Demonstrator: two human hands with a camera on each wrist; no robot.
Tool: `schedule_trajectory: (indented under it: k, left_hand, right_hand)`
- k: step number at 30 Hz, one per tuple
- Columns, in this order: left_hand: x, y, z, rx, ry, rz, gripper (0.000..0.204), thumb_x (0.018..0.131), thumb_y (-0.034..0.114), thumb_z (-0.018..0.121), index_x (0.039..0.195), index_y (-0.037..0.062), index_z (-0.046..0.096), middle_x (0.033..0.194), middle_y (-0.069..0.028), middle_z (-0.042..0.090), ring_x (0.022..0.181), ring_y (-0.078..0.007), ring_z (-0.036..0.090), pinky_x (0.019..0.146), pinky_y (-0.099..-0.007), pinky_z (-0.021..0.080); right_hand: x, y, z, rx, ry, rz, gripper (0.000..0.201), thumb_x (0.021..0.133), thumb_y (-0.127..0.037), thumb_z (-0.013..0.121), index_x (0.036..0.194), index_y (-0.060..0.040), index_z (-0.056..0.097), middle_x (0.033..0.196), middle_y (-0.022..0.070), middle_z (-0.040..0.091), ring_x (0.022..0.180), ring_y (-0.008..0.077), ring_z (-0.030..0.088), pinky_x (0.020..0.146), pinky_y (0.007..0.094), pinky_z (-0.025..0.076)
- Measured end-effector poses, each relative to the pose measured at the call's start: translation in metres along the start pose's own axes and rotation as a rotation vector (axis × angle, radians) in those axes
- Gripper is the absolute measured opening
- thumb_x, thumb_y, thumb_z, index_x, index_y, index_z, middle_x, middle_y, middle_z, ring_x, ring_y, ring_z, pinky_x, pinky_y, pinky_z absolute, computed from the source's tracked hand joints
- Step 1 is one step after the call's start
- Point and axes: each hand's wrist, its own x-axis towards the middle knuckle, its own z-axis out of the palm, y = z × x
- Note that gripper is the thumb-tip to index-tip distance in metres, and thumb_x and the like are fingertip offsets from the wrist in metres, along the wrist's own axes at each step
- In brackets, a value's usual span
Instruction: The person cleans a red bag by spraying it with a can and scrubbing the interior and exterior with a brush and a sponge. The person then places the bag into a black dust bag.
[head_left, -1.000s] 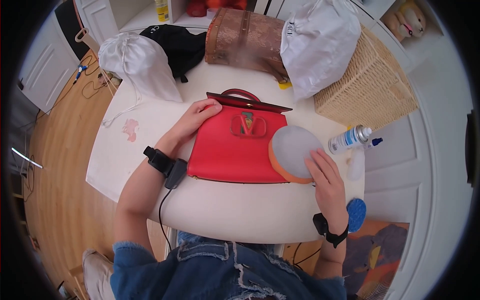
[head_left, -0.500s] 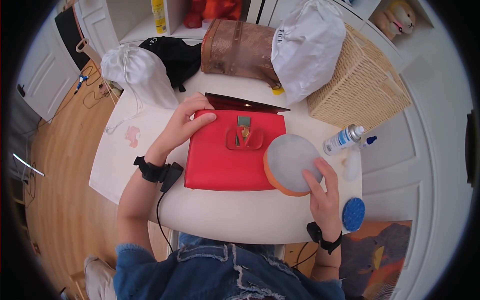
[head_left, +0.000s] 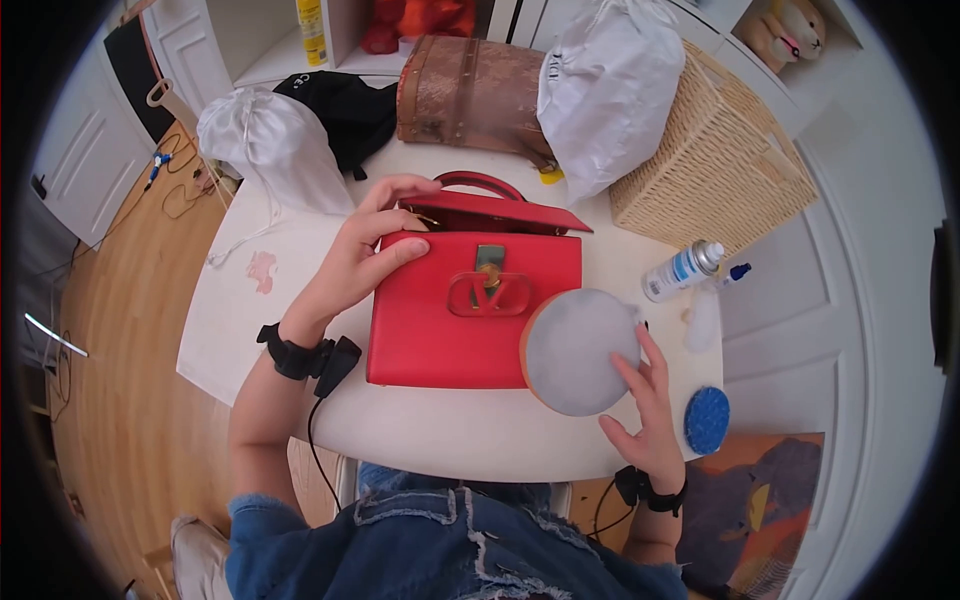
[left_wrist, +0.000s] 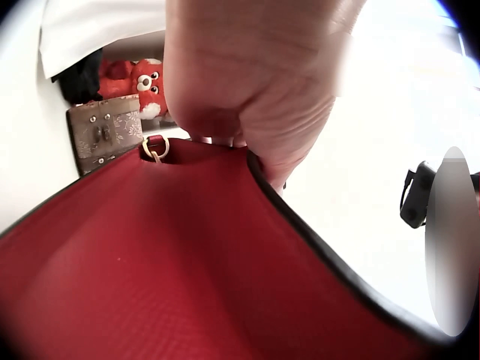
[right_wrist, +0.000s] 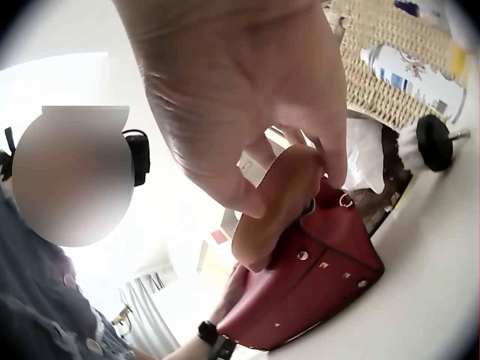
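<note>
A red handbag (head_left: 430,340) with a V-shaped emblem (head_left: 488,293) and a curved handle lies on the white table. Its flap (head_left: 520,212) is lifted, so the opening shows. My left hand (head_left: 362,250) grips the upper left corner, thumb on the front panel and fingers at the opening; the left wrist view shows the bag's dark-edged panel (left_wrist: 195,247) close up. Over the bag's lower right corner tilts a round disc (head_left: 580,355) with a grey face and orange edge. My right hand (head_left: 648,415) holds its right side; in the right wrist view its tan side (right_wrist: 289,187) sits between fingertips.
On the right are a spray can (head_left: 683,270), a blue-capped bottle (head_left: 738,273) and a blue round pad (head_left: 707,420). Behind stand a woven basket (head_left: 720,150), white dust bags (head_left: 265,145), a black bag (head_left: 345,115) and a brown patterned bag (head_left: 470,95).
My left fingers have shifted from the bag's top corner to its opening, and the flap has come up. The disc has moved toward me and left, its orange edge now mostly hidden.
</note>
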Motion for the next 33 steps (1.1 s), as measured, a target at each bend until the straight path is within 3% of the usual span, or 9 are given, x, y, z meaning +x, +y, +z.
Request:
schedule_trajectory:
  k: [4,6,9,12,16,23,26,30,33]
  left_hand:
    - [-0.004,0.008,0.001,0.032,-0.042,-0.019,0.011,0.088,0.009,0.06,0.085,-0.0011,0.063,0.116,-0.0114,0.06,0.116,-0.027,0.054,0.111,-0.0459,0.027]
    - [-0.005,0.009,0.003,0.036,-0.034,0.025,0.011,0.088,0.009,0.059,0.085,-0.0011,0.062,0.107,-0.0101,0.065,0.11,-0.026,0.058,0.112,-0.0469,0.026]
    - [-0.006,0.012,0.004,0.065,-0.006,0.064,0.009,0.088,0.008,0.058,0.085,-0.0009,0.061,0.099,-0.0099,0.067,0.104,-0.0247,0.061,0.113,-0.0485,0.025]
    - [-0.009,0.015,0.002,0.149,-0.047,0.086,0.007,0.088,0.007,0.057,0.085,0.0004,0.059,0.095,-0.0101,0.067,0.102,-0.0236,0.062,0.113,-0.0489,0.025]
    - [-0.013,0.027,0.003,0.216,-0.086,0.091,0.006,0.088,0.007,0.055,0.084,0.0027,0.058,0.09,-0.0083,0.065,0.098,-0.0221,0.063,0.113,-0.0499,0.021]
    - [-0.015,0.024,0.009,0.128,-0.034,0.066,0.01,0.088,0.01,0.055,0.079,0.0048,0.055,0.084,-0.0056,0.061,0.098,-0.0215,0.062,0.114,-0.0493,0.016]
    - [-0.016,0.02,0.011,0.079,-0.018,0.047,0.012,0.089,0.01,0.053,0.078,0.0051,0.054,0.084,-0.0052,0.061,0.099,-0.0213,0.061,0.115,-0.05,0.014]
    - [-0.016,0.018,0.014,0.036,0.01,0.032,0.014,0.089,0.01,0.053,0.076,0.0053,0.051,0.085,-0.005,0.06,0.1,-0.021,0.06,0.115,-0.0507,0.012]
    - [-0.017,0.015,0.015,0.038,0.014,0.034,0.016,0.089,0.009,0.051,0.074,0.0057,0.049,0.085,-0.0052,0.06,0.1,-0.0213,0.06,0.115,-0.0509,0.011]
  right_hand:
    - [0.006,0.014,0.008,0.423,0.073,0.063,0.062,0.073,0.006,0.066,0.132,-0.0059,0.05,0.148,0.0185,0.03,0.123,0.0282,0.049,0.098,0.0344,0.044]
    - [0.016,0.011,0.013,0.765,0.248,0.309,0.064,0.075,0.004,0.068,0.134,-0.003,0.045,0.141,0.0155,0.04,0.12,0.0232,0.051,0.097,0.0329,0.045]
    - [0.027,0.009,-0.003,0.867,0.041,0.416,0.067,0.077,0.001,0.071,0.136,0.0011,0.04,0.13,0.012,0.052,0.117,0.0208,0.053,0.097,0.0326,0.044]
    - [0.033,0.014,-0.005,0.839,0.24,0.249,0.067,0.077,-0.003,0.072,0.136,0.0044,0.039,0.121,0.0107,0.057,0.113,0.0195,0.055,0.097,0.0324,0.044]
    - [0.038,0.027,-0.018,0.993,0.342,0.222,0.067,0.076,-0.012,0.075,0.133,0.0051,0.042,0.121,0.0101,0.057,0.113,0.019,0.055,0.098,0.032,0.042]
    - [0.057,0.023,-0.007,0.768,0.298,0.141,0.055,0.079,0.001,0.068,0.129,0.0019,0.044,0.12,0.0101,0.055,0.112,0.0177,0.054,0.098,0.0321,0.042]
    - [0.068,0.023,-0.001,0.599,0.431,0.116,0.052,0.082,0.004,0.065,0.13,0.0023,0.043,0.121,0.0109,0.054,0.113,0.0183,0.052,0.098,0.0327,0.041]
    - [0.088,0.018,-0.006,0.655,0.45,0.049,0.052,0.083,0.002,0.066,0.129,0.0025,0.043,0.121,0.0108,0.054,0.113,0.018,0.052,0.098,0.0324,0.041]
    - [0.099,0.005,0.0,0.66,0.333,-0.017,0.052,0.084,0.001,0.066,0.13,0.0029,0.042,0.12,0.0109,0.055,0.111,0.0176,0.053,0.098,0.0322,0.041]
